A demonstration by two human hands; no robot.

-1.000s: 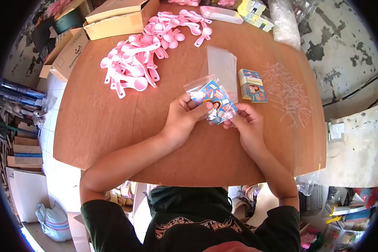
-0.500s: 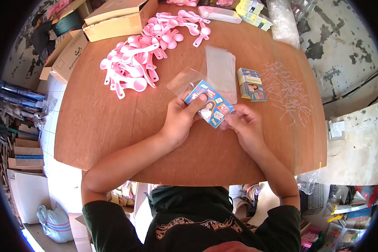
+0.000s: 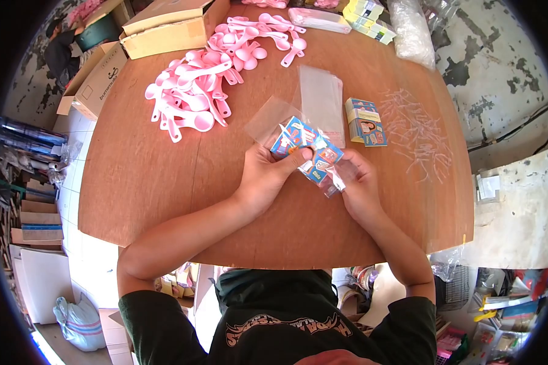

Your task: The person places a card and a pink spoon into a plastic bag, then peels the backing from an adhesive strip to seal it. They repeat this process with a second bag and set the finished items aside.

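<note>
Left hand (image 3: 263,176) pinches card (image 3: 313,143) in bag (image 3: 269,118); right hand (image 3: 360,182) pinches right end. Probably light, card stiffish, film slippery; best gripped at edges.

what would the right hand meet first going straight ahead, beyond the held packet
Past the packet, the right hand would probably meet the clear bags, or pass above them; its height is unclear.

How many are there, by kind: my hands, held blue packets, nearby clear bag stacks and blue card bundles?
Left hand and right hand: 2
Held blue packet: 1
Clear bag stack: 1
Blue card bundle: 1
Total: 5
</note>
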